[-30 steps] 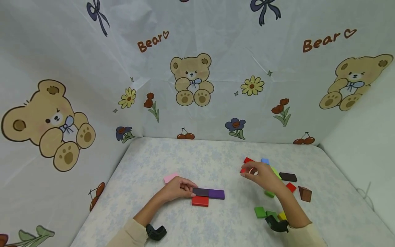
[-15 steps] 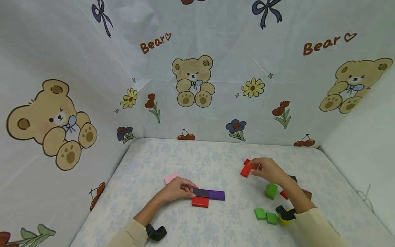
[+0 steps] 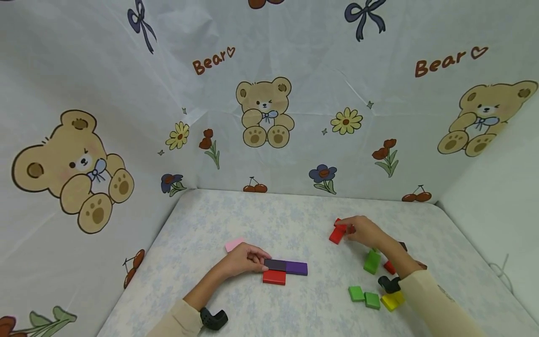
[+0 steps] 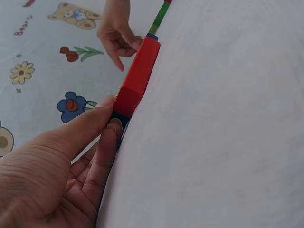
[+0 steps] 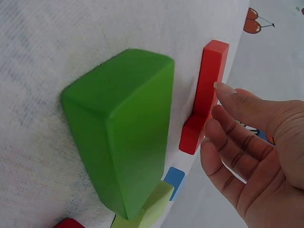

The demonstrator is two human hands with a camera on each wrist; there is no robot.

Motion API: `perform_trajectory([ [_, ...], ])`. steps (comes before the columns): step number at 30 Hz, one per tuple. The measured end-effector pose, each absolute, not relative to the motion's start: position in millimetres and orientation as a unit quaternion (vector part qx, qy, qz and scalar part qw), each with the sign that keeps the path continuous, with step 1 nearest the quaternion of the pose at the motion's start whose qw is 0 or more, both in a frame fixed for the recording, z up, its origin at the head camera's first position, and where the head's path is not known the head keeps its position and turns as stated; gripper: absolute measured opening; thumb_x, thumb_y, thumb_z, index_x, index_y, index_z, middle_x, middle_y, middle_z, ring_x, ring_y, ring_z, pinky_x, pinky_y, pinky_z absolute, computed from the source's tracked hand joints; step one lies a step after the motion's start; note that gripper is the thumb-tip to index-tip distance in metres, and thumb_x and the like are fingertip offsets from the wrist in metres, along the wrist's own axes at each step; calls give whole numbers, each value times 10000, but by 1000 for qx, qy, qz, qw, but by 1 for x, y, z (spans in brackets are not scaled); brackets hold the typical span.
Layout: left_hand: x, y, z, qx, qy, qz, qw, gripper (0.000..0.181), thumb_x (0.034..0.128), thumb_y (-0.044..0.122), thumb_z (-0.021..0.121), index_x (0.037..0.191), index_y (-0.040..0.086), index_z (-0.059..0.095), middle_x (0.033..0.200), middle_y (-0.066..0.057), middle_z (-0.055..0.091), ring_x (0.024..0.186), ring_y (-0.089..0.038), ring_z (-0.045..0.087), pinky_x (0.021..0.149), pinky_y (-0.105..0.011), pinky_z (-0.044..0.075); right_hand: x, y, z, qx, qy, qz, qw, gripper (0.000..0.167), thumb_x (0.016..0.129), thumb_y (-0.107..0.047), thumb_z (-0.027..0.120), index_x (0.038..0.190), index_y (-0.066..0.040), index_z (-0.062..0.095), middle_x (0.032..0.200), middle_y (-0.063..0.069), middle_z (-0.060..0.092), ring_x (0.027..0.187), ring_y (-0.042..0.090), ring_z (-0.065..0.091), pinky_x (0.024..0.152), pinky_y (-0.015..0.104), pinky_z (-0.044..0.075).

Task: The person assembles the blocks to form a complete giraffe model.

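Observation:
My left hand [image 3: 244,259] pinches the left end of a dark block [image 3: 275,265] between thumb and finger. A purple block [image 3: 296,268] stands against that block's right end, and a red block [image 3: 274,277] lies along its near side. In the left wrist view the red block [image 4: 137,76] partly hides the dark one. My right hand [image 3: 364,231] is at two red blocks farther back, the nearer being a red block [image 3: 336,235]. In the right wrist view, its thumb tip overlaps the long red block [image 5: 209,78]; the fingers are loosely bent, with a gap to the thumb.
A pink block [image 3: 234,244] lies behind my left hand. Right of centre are a tall green block [image 3: 372,262], two small green blocks [image 3: 356,294] and a yellow block [image 3: 392,300]. A light green block [image 5: 152,206] and a blue block [image 5: 175,180] show in the right wrist view.
My right hand has shifted slightly right, with its forearm swung rightward, uncovering more of the red, green and yellow blocks. My left hand keeps its pinch on the dark block.

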State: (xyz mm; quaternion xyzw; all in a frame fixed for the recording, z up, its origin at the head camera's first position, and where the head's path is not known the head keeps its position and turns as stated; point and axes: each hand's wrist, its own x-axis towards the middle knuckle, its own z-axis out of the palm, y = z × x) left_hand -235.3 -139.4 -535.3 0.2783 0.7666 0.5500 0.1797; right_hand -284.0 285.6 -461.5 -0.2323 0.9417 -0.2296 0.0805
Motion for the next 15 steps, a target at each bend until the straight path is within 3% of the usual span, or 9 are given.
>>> perform_trajectory([
  [6,-234,-139,-534,273,763,556,185,265,861,117,830,1121,128,783,847,-29,708,726,-104,635,687,-240,532,-293,284,-468,-218,946,-215,106,438,874,24,759,1302,-26,685,795,6,584,748,171,506,636,277,467],
  [15,-235,-140,-534,274,766,552,184,260,863,132,831,1119,144,783,857,-26,716,743,-112,651,692,-244,538,-290,276,-469,-203,956,-196,83,318,807,-83,863,1102,-46,752,777,25,576,758,179,502,666,316,451],
])
